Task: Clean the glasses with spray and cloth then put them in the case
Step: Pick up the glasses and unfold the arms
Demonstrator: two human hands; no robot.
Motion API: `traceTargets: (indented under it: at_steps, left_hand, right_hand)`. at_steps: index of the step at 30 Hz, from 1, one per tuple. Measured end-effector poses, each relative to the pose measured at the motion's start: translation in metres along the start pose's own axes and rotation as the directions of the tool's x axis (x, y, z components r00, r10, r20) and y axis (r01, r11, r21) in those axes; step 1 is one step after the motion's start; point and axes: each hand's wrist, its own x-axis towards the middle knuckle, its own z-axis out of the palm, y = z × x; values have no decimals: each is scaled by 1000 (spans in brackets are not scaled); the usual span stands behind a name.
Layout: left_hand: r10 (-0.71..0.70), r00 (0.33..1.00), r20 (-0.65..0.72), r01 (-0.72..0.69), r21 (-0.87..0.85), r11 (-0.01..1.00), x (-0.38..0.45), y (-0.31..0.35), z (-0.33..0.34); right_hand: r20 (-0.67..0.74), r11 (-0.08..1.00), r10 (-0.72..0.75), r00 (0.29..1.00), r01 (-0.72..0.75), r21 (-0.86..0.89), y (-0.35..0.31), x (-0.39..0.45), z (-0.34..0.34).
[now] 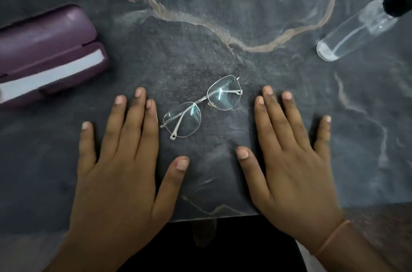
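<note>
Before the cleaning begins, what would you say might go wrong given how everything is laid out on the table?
1. The glasses lie folded directly on the stone table between the flat left hand and right hand; sliding them to pick them up might scratch the lenses.
2. The clear spray bottle stands at the far right, so a hasty reach may tip it.
3. No cloth is clearly visible; only something white shows in the purple case.

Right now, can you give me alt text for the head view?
Folded wire-rimmed glasses lie on a dark marbled table between the left hand and right hand, both resting flat and open. An open purple case sits far left; a clear spray bottle with a black cap stands far right.
</note>
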Motion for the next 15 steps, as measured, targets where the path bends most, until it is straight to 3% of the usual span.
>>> traceTargets:
  at_steps: [9,15]
  left_hand:
    - [11,995,-100,-7,45,999,-8,-2,4]
    - [-25,996,-88,21,-52,998,-3,0,-2]
  right_hand:
    - [-96,994,-32,995,42,103,5,-4,7]
    - [-100,986,-71,992,85,142,9,2,4]
